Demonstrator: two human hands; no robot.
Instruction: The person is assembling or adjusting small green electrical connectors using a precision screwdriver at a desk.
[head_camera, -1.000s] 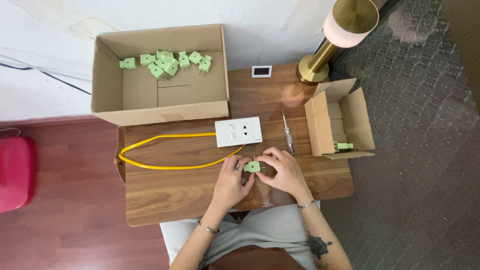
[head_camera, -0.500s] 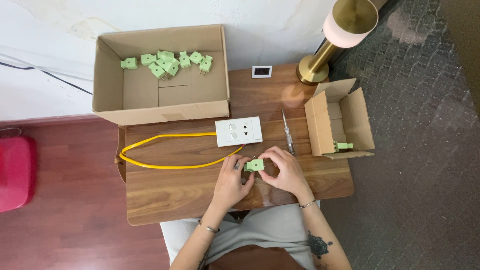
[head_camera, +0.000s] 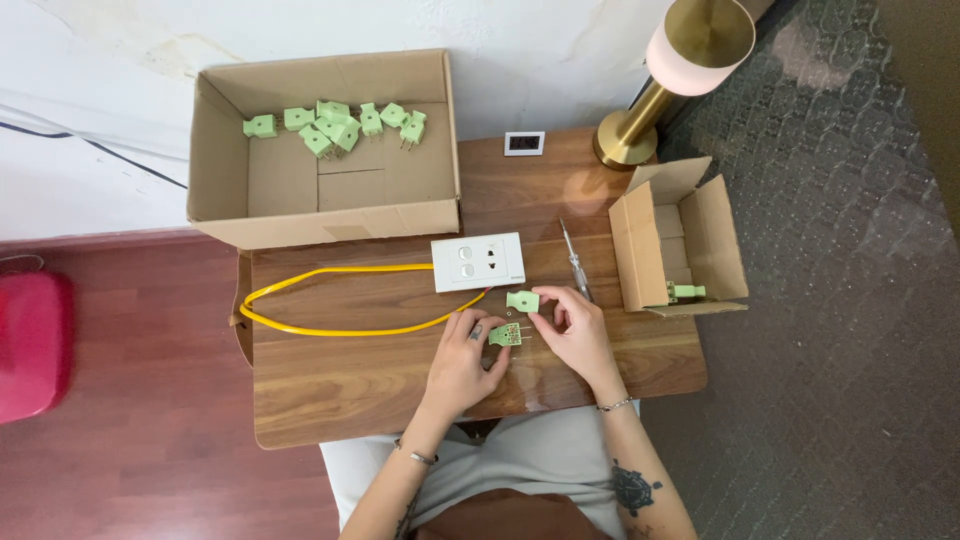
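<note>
Green plug base, prongs showing, pinched in left hand over wooden table. Green plug cover gripped by right hand, just above base. White socket, screwdriver nearby.

The pale green plastic plug half in the left hand showed small metal parts, and the right hand held a matching pale green cover. At twelve o'clock from them lay a white rectangular socket plate with a bright yellow cable. The wooden table was brown with dark grain. At eleven o'clock a tan cardboard box held pale green plugs. At one o'clock stood a brass lamp with a pink-white shade. The floor at nine o'clock was red-brown; the carpet at three o'clock was grey with a scale pattern.
</note>
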